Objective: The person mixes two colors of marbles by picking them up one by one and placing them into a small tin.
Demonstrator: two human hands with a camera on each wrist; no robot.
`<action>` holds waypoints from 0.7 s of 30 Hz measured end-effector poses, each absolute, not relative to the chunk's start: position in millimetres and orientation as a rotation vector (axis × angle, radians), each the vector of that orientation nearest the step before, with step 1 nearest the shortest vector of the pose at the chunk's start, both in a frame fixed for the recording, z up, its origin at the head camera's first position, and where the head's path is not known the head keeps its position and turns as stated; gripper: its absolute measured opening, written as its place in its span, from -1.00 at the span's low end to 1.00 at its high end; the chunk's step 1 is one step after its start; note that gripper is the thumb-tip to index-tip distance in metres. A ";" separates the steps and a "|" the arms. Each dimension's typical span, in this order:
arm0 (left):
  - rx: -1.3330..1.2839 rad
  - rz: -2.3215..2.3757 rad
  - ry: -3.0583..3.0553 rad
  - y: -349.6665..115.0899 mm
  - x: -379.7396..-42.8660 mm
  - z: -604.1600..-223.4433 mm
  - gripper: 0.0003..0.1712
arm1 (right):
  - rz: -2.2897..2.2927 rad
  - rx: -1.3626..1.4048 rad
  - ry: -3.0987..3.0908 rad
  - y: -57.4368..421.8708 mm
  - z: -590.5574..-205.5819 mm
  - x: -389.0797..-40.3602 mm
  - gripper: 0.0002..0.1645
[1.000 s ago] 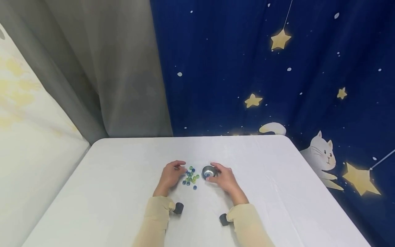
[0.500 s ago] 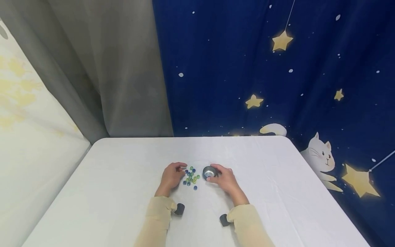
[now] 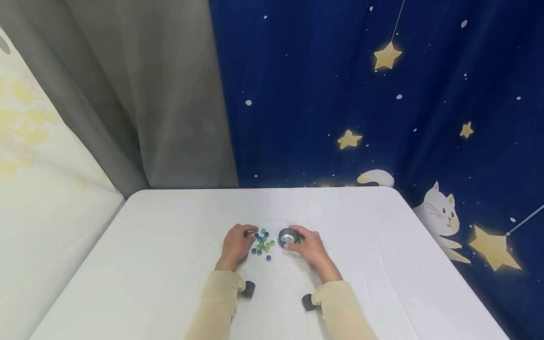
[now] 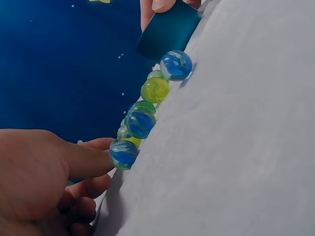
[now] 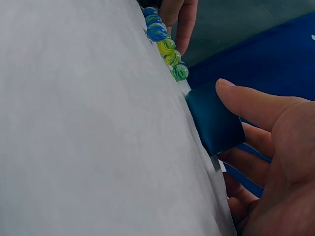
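Several glass marbles (image 3: 267, 246), blue, green and yellow, lie in a loose cluster on the white table. My left hand (image 3: 236, 242) rests at the cluster's left side, thumb and forefinger apart. In the left wrist view its thumb reaches to a blue-and-white marble (image 4: 123, 154); whether they touch I cannot tell. My right hand (image 3: 312, 246) holds a small round metal cup (image 3: 288, 234) upright, thumb at the near side and fingers at the far side. The cup (image 5: 214, 118) looks dark teal outside and silvery inside. Something bluish shows low in it, too unclear to name.
The white-covered table (image 3: 178, 226) reaches back to a grey curtain (image 3: 187, 118) and a dark blue star-patterned curtain (image 3: 297, 94). A pale patterned cloth (image 3: 51, 189) hangs at the left. Black wrist devices (image 3: 248, 289) sit at both cuffs.
The left hand has shifted very slightly right, closer to the marbles, and its fingers have moved a little. The right hand and the cup stay nearly in place. The marbles look unmoved.
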State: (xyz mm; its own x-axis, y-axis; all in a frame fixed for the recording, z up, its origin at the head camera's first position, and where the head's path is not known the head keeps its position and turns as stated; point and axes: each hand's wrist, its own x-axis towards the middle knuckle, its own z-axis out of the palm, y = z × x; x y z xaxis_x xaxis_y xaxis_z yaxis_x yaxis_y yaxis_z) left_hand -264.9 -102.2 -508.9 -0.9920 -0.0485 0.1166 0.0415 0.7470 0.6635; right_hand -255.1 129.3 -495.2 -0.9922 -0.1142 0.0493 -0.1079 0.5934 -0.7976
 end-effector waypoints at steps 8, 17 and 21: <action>0.011 -1.051 -2.814 -100.5 -264.7 -510.3 -0.73 | -1.399 -0.204 2.808 129.0 -495.7 -255.3 -0.30; 0.021 -1.087 -2.806 -101.4 -267.5 -511.5 -0.82 | -1.397 -0.203 2.809 128.5 -496.8 -256.0 -0.30; 0.027 -1.113 -2.795 -102.6 -268.6 -511.6 -0.83 | -1.394 -0.193 2.808 128.0 -497.9 -257.2 -0.30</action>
